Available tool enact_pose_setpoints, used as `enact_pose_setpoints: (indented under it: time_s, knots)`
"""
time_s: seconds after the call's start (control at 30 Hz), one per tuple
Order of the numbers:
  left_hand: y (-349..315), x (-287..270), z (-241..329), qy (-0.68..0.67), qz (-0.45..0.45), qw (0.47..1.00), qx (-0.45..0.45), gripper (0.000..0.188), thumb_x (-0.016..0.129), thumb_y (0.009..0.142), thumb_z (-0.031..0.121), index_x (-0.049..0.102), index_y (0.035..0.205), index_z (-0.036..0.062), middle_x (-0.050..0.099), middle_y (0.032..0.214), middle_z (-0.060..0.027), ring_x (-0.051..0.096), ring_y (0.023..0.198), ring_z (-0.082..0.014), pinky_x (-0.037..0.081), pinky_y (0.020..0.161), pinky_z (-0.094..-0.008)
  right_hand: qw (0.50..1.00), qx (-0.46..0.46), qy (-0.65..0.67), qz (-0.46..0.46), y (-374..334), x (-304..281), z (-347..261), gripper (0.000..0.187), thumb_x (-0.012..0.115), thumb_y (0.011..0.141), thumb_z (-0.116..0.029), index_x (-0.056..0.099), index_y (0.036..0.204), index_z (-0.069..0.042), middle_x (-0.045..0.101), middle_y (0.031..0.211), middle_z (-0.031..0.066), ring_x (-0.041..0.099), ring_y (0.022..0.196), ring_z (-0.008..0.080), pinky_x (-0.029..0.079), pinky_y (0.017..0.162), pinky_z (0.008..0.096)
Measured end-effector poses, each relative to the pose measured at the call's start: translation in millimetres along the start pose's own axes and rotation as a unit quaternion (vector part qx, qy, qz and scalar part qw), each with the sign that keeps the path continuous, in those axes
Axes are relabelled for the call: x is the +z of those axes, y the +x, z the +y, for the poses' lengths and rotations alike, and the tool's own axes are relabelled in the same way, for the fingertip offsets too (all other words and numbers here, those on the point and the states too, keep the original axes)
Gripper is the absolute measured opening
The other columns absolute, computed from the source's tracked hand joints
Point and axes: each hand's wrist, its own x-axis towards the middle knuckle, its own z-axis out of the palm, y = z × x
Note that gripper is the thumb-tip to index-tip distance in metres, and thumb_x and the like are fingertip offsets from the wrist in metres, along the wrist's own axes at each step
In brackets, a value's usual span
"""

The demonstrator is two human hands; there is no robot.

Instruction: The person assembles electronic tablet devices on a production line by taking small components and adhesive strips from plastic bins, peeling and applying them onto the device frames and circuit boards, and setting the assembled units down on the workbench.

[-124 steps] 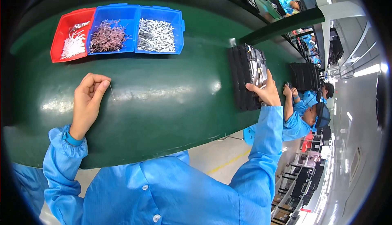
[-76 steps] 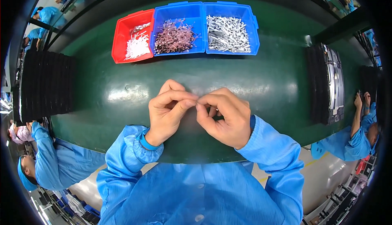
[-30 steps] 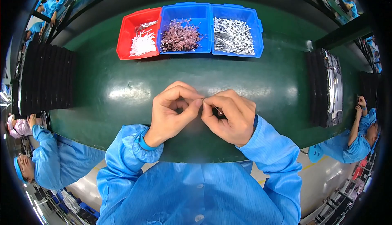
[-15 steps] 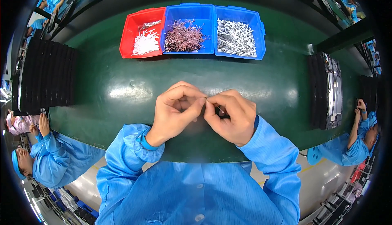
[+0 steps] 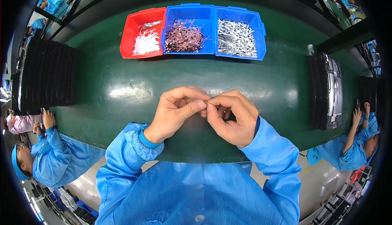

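Note:
My left hand (image 5: 179, 110) and my right hand (image 5: 234, 116) meet fingertip to fingertip above the green table (image 5: 134, 78). Thumb and forefinger of each are pinched together. Between them shows only a tiny brownish bit, too small to name and mostly covered by the fingers. Beyond my hands three bins stand side by side. The red bin (image 5: 127, 41) holds short white sticks (image 5: 146, 43) and a crumpled silvery piece. In the middle blue bin (image 5: 210, 14) lies a tangle of thin reddish-brown wired parts (image 5: 184, 37). White and dark small tubular parts (image 5: 237, 39) fill the right blue bin (image 5: 261, 37).
A tall stack of black trays (image 5: 49, 74) stands at the left edge of the table, and another stack (image 5: 326, 92) at the right. Co-workers in blue sit on both sides, at the left (image 5: 57, 159) and the right (image 5: 347, 151). Dark rails cross the far side.
My fingertips have shifted slightly and pressed closer together; the thin strand seen by my right fingers is now hidden. The co-workers' hands on both sides have moved.

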Motion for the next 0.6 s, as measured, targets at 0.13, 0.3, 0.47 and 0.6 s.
enact_pose_setpoints:
  time_s: [0.13, 0.3, 0.47, 0.6]
  knots:
    - [-0.3, -0.7, 4.9, 0.050, 0.009, 0.998, 0.029, 0.012, 0.069, 0.097, -0.003, 0.072, 0.109, -0.0028, 0.069, 0.107, -0.0125, 0.068, 0.094, -0.0170, 0.058, 0.084, -0.0313, 1.000, -0.002, 0.010, -0.004, 1.8, 0.4, -0.9, 0.014, 0.080, 0.083, -0.001, 0.071, 0.092, -0.006, 0.068, 0.076, 0.0085, 0.066, 0.064, 0.0242, 0.052, 0.056, 0.0346]
    - [5.5, -2.0, 17.5, 0.340, 0.013, 0.920, 0.197, 0.018, 0.077, 0.087, -0.004, 0.072, 0.104, 0.0015, 0.068, 0.102, -0.0113, 0.069, 0.089, -0.0200, 0.057, 0.076, -0.0317, 0.999, 0.014, -0.005, -0.046, 2.9, -4.1, -0.4, 0.014, 0.078, 0.084, 0.004, 0.069, 0.093, -0.002, 0.063, 0.081, 0.0042, 0.055, 0.058, 0.0057, 0.043, 0.048, 0.0214]
    - [5.9, -5.7, 18.3, 0.577, 0.004, 0.747, 0.330, 0.027, 0.081, 0.076, -0.006, 0.072, 0.098, 0.0054, 0.067, 0.099, -0.0099, 0.069, 0.082, -0.0258, 0.056, 0.067, -0.0347, 0.995, 0.062, -0.039, -0.063, 3.1, -9.6, 0.6, 0.010, 0.078, 0.084, -0.003, 0.071, 0.089, -0.007, 0.069, 0.082, 0.0080, 0.068, 0.068, 0.0226, 0.054, 0.059, 0.0334]
    - [10.1, -9.1, 17.7, 0.576, 0.028, 0.750, 0.323, 0.026, 0.080, 0.076, -0.008, 0.072, 0.098, 0.0045, 0.067, 0.097, -0.0105, 0.068, 0.082, -0.0257, 0.056, 0.068, -0.0337, 0.995, 0.086, -0.004, -0.042, 4.4, -14.3, 3.8, 0.009, 0.077, 0.083, -0.002, 0.072, 0.087, -0.006, 0.069, 0.081, 0.0068, 0.068, 0.069, 0.0197, 0.053, 0.061, 0.0323]
